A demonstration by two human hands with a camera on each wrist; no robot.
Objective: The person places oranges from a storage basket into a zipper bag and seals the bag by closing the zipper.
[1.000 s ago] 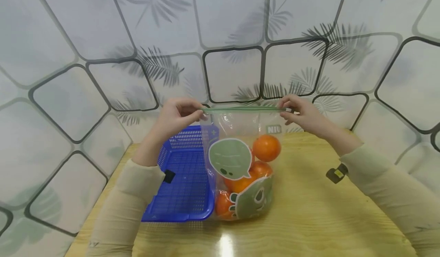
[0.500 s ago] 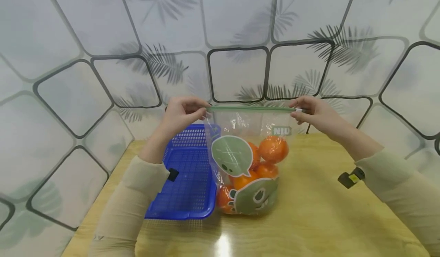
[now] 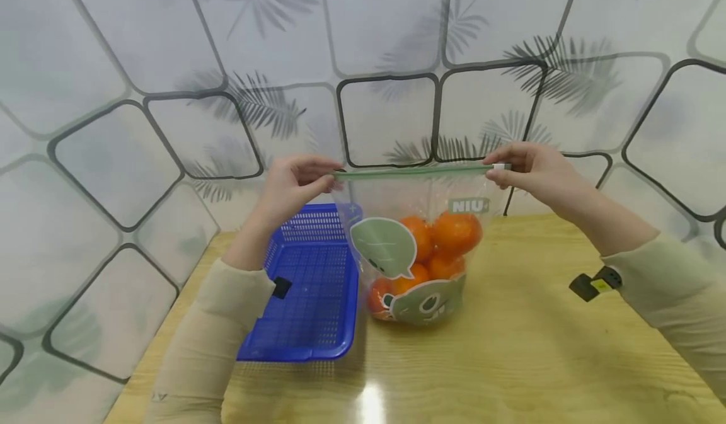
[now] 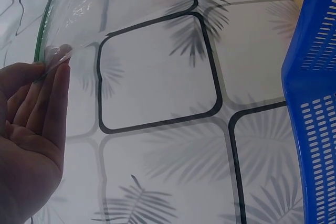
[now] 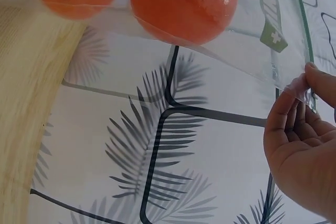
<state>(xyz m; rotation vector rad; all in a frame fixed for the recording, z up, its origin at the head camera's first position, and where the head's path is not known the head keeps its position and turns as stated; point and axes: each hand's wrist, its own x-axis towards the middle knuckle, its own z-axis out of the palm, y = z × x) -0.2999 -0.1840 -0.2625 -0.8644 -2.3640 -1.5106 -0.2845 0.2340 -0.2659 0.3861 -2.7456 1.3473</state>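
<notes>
A clear zip bag [image 3: 391, 200] with a green top strip and green cartoon prints hangs between my hands, its top edge stretched straight. Inside it lie several oranges [image 3: 456, 232], heaped toward the right and bottom. My left hand [image 3: 292, 188] pinches the top left corner between thumb and fingers; the left wrist view shows the crumpled plastic [image 4: 58, 56] there. The top right corner, beside a white slider [image 3: 501, 167], is pinched by my right hand [image 3: 539, 169]. In the right wrist view, thumb and fingertips of the right hand [image 5: 307, 124] meet on the plastic.
A blue perforated basket [image 3: 354, 323] stands on the wooden table [image 3: 527, 323], left of the bag and partly behind it. A patterned cloth wall [image 3: 391, 121] with leaf prints rises behind the table. Each wrist carries a small black camera [image 3: 590, 285].
My right hand has moved right and up, pulling the top edge wider. The bag's bottom has risen in the head view, and the oranges have shifted together inside. My left hand keeps its corner.
</notes>
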